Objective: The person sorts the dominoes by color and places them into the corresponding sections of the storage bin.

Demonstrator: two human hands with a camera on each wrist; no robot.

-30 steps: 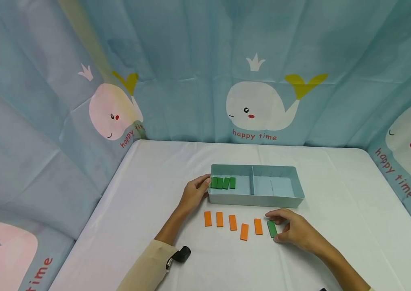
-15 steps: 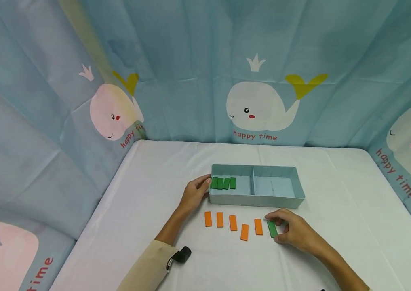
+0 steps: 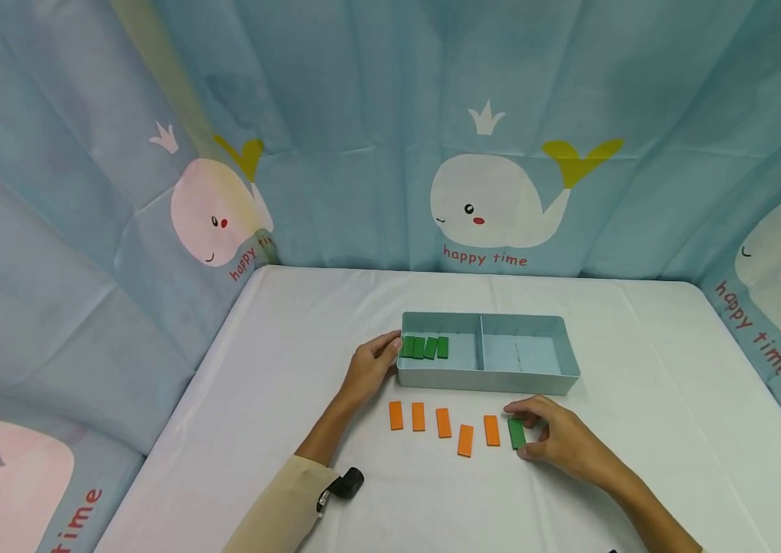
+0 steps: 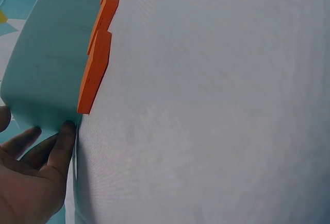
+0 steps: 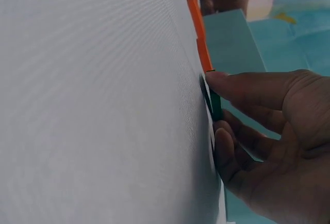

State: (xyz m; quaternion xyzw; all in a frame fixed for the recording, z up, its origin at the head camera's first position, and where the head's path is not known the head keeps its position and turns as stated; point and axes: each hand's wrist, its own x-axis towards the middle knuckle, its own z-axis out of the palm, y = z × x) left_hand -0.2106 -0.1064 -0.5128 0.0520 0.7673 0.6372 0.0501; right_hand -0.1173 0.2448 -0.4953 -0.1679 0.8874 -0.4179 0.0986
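Observation:
A pale blue-green two-compartment box (image 3: 487, 380) stands on the white table. Several green tiles (image 3: 431, 349) lie side by side in its left compartment. My left hand (image 3: 367, 370) rests against the box's left end; in the left wrist view its extended fingertips touch that end wall. In front of the box, my right hand (image 3: 563, 438) pinches a green tile (image 3: 517, 434) at its two ends, thumb at the near end and a finger at the far one. That tile sits at table level, right of several orange tiles (image 3: 443, 423). Fingers partly cover it in the right wrist view.
The orange tiles form a loose row before the box, one (image 3: 465, 441) lying nearer than the others. A whale-print curtain (image 3: 335, 153) hangs along the table's back and sides. A small black device (image 3: 346, 483) is at the left sleeve.
The green tile at my right hand has turned slightly straighter and shifted a little away from me, with the thumb following. My left hand and the box stay where they were.

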